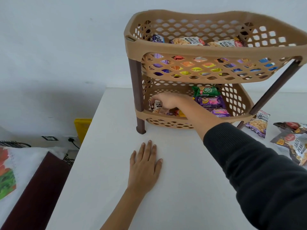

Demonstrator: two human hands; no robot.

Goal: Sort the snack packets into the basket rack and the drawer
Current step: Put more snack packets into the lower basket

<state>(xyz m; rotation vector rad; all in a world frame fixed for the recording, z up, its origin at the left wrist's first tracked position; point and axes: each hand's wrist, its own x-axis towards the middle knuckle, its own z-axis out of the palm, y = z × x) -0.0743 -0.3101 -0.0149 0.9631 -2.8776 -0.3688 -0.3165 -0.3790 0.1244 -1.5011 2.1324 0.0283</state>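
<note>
Two hands: your right hand reaches into the lower basket of the basket rack; your left hand lies flat on the worktop, fingers straight and spread, holding nothing.
Right hand grip: your fingers curl round a salted-peanuts packet at the left end of the lower basket, just behind the near-left brown leg.
Packet in hand: white and dark print, crumpled in the grip; its long axis cannot be told, since your hand covers most of it.
Key relation: loose packets lie on the worktop to the right of the rack, by its right leg and beyond your right sleeve. They are nearer your right hand than your left, which is well apart from them on the near-left side.
Loose packet look: three show, flat and glossy, peanuts pictured, white, purple and dark; the one beside the leg lies with its long axis running far to near.
Lower basket: green and purple biscuit packs lie just right of your hand.
Upper basket: peanut packets lie on top of mixed coloured ones.
Drawer: not in view.
Likely next: let go, draw back, cross right for a loose packet.
</note>
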